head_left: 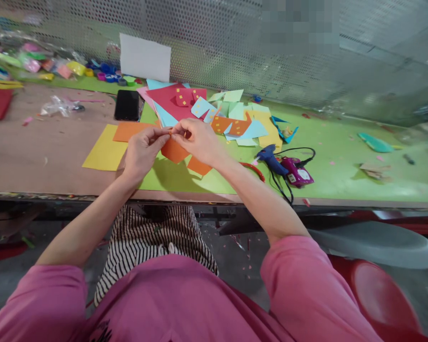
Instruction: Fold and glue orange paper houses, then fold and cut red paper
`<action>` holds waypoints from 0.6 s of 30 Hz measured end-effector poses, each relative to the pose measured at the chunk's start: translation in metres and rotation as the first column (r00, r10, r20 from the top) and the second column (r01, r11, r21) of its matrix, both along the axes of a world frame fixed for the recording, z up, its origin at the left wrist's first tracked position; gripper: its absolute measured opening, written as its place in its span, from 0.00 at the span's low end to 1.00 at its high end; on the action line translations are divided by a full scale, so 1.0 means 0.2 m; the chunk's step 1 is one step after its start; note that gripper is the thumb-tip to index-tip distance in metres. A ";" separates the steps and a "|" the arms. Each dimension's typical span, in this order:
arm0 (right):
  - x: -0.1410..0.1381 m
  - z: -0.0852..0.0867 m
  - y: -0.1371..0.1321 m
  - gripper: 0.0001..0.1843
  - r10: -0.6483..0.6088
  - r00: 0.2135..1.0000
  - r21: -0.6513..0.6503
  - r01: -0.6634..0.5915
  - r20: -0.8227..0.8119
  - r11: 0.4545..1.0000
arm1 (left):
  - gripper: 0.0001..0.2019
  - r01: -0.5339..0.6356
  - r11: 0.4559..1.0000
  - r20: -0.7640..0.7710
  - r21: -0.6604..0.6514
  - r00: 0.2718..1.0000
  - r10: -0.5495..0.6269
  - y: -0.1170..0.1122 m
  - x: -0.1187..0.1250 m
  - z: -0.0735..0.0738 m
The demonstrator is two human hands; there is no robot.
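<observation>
My left hand (142,149) and my right hand (198,137) meet above the table's near edge, fingertips pinched together on a small orange paper piece (174,151) that hangs below them. Both hands are closed in a pinch. Another orange scrap (199,166) lies just under my right wrist on a light green sheet (171,178). An orange sheet (130,131) and a yellow sheet (105,149) lie left of my left hand.
A black phone (127,105) lies behind the hands. Red, blue and green paper cut-outs (207,111) are heaped at the back. A blue glue gun (273,159) with cord, a purple tool (296,172) and red scissors handle (254,168) sit to the right. A white card (145,58) leans on the mesh wall.
</observation>
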State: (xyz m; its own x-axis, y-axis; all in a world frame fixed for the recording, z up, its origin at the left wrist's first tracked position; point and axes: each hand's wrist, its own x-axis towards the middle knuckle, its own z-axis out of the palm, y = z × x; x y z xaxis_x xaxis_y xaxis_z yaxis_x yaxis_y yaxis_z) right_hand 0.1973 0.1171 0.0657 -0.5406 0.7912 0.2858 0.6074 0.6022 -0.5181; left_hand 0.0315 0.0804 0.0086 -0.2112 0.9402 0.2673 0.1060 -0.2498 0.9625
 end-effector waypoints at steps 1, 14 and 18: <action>0.00 -0.01 0.00 0.04 0.005 1.000 0.014 -0.005 -0.005 1.000 | 0.04 0.003 1.000 -0.001 0.002 1.000 -0.003 0.00 0.00 0.00; -0.02 -0.06 -0.03 0.03 -0.048 0.998 0.038 0.049 -0.034 0.998 | 0.02 -0.010 1.000 -0.061 -0.024 0.998 0.008 0.01 0.00 0.00; -0.03 -0.07 -0.04 0.04 -0.069 0.995 0.026 0.071 -0.071 0.997 | 0.03 -0.005 1.000 -0.047 -0.011 0.999 0.004 0.00 -0.01 0.01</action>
